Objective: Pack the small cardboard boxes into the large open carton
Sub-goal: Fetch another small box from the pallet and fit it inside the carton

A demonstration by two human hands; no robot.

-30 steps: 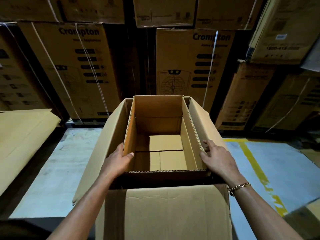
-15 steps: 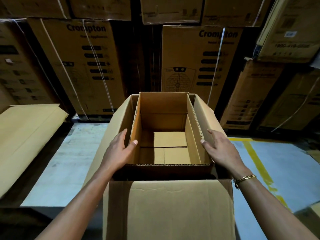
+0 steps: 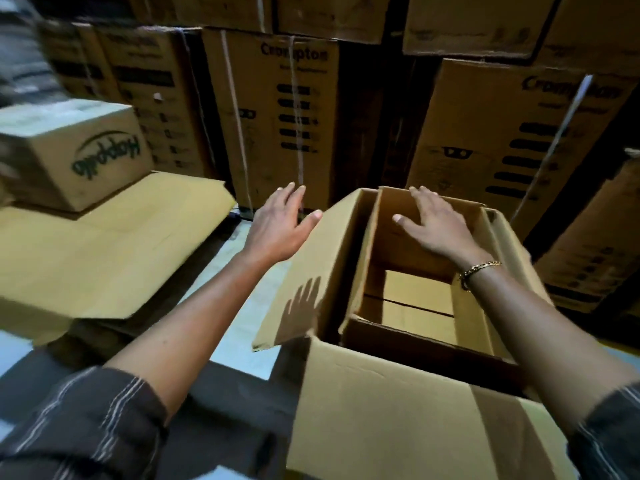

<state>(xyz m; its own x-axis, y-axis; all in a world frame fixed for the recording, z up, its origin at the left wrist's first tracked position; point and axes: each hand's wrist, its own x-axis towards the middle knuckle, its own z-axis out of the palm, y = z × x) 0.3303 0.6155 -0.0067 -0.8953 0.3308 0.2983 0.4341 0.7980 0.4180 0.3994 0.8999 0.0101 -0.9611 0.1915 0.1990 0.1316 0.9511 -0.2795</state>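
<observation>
The large open carton (image 3: 318,282) stands on the floor at centre right with its flaps spread out. Small cardboard boxes (image 3: 417,301) lie flat on its bottom. My left hand (image 3: 278,225) hovers open above and beyond the carton's left flap, holding nothing. My right hand (image 3: 438,225) is spread open in the air over the carton's mouth, a gold bracelet on its wrist. Another cardboard box (image 3: 74,150) with upside-down green lettering sits at the far left on a cardboard stack.
A stack of flat cardboard (image 3: 104,247) lies low at the left. Tall printed cartons (image 3: 277,112) form a wall behind. The pale floor (image 3: 242,327) shows between the stack and the carton. The near flap (image 3: 408,420) hangs toward me.
Both hands have left the carton's side walls and lifted up and forward, fingers spread. The view has swung left, bringing the lettered box and the cardboard stack into sight.
</observation>
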